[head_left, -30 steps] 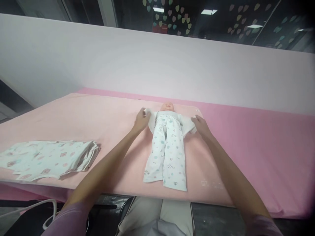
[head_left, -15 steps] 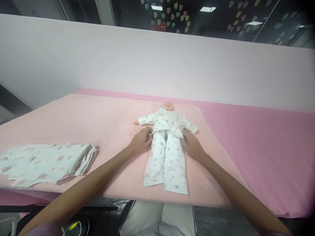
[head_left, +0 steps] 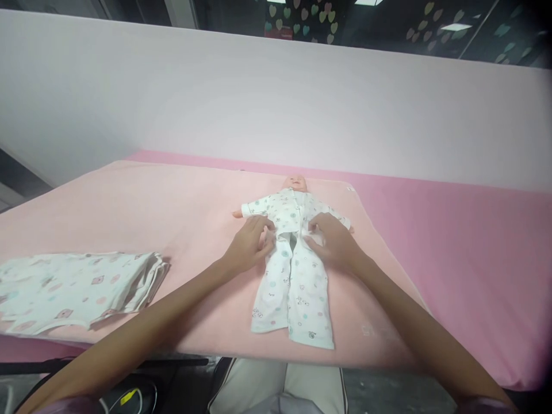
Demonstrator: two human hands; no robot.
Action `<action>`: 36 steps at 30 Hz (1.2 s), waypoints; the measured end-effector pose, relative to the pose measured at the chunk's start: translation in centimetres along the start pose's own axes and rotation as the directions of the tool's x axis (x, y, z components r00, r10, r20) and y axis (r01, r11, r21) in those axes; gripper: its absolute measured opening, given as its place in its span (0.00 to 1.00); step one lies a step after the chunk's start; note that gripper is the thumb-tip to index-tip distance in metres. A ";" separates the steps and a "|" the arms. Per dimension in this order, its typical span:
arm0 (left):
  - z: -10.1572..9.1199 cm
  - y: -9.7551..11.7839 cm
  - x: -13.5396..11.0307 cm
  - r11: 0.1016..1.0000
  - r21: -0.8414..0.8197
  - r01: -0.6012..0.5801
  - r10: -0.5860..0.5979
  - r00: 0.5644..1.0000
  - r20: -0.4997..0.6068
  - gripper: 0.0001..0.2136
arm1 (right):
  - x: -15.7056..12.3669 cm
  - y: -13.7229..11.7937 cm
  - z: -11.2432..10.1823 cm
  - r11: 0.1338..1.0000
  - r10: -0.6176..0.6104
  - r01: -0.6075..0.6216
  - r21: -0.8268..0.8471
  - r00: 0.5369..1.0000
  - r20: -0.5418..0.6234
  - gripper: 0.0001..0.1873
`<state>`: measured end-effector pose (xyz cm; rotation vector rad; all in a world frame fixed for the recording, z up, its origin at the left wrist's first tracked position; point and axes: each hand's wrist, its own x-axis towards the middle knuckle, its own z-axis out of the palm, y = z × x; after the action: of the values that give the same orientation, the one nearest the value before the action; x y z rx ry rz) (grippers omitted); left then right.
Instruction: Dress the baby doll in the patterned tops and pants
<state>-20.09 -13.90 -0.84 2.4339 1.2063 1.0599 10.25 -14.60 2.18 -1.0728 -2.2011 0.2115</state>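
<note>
A baby doll (head_left: 295, 184) lies on its back on a light pink blanket (head_left: 172, 207), dressed in a white printed top (head_left: 288, 210) and matching trousers (head_left: 293, 287). My left hand (head_left: 250, 244) rests on the doll's waist at the left side, fingers curled on the hem of the top. At the right side of the waist my right hand (head_left: 330, 241) pinches the same hem. Both sleeves lie spread out to the sides.
A folded stack of printed baby clothes (head_left: 73, 287) lies at the left on the blanket. A darker pink sheet (head_left: 466, 241) covers the table to the right. A white partition (head_left: 276, 103) runs behind. My lap shows below the table edge.
The top was flipped up over the doll's chest a second ago; it now lies pulled down over the body. Both hands came from the sleeves to the waist.
</note>
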 end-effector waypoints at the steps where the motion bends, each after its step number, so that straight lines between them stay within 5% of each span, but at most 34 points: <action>1: 0.1 0.2 0.2 1.000 -0.003 0.001 -0.001 1.000 0.002 0.06 | 0.5 -0.4 0.3 1.000 0.027 -0.027 0.005 1.000 0.006 0.10; 7: 0.5 0.6 3.4 0.999 -0.043 0.020 -0.017 0.998 0.056 0.10 | 4.9 1.1 0.8 0.932 0.363 -0.363 -0.004 0.932 0.006 0.20; 11: 1.7 0.2 9.2 0.992 0.042 0.119 -0.120 0.993 0.017 0.15 | 10.2 3.9 1.1 0.806 0.584 -0.557 -0.200 0.803 0.120 0.27; 14: 2.5 0.0 13.8 0.950 0.108 0.292 -0.302 0.948 0.095 0.17 | 13.6 5.7 1.4 0.756 0.639 -0.568 -0.325 0.749 0.175 0.22; 18: 2.8 0.4 17.2 0.913 0.159 0.376 -0.407 0.863 0.299 0.15 | 15.9 7.5 1.6 0.802 0.592 -0.552 -0.228 0.787 0.176 0.18; 22: 2.5 0.3 16.5 0.931 0.070 0.358 -0.363 0.893 0.267 0.11 | 14.8 7.6 1.9 0.791 0.576 -0.590 0.163 0.807 0.128 0.14; 24: 2.1 -0.1 15.2 0.928 -0.022 0.372 -0.358 0.905 0.229 0.12 | 13.1 6.8 2.0 0.811 0.548 -0.539 0.227 0.836 0.028 0.10; 27: 1.2 -0.7 13.4 0.928 -0.147 0.342 -0.302 0.923 0.238 0.13 | 9.7 4.8 1.8 0.885 0.434 -0.413 0.213 0.899 -0.060 0.11; 30: 0.4 -0.9 12.7 0.924 -0.209 0.320 -0.249 0.920 0.304 0.14 | 7.2 2.8 1.6 0.932 0.318 -0.326 0.157 0.945 0.072 0.14; 36: 0.6 -0.6 13.0 0.876 -0.288 0.387 -0.273 0.889 0.367 0.19 | 6.2 1.6 1.3 0.934 0.353 -0.357 -0.001 0.923 0.155 0.14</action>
<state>-14.83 -3.57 5.07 1.9330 1.1549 0.6808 7.75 -8.71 3.67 -1.4799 -2.1104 0.4973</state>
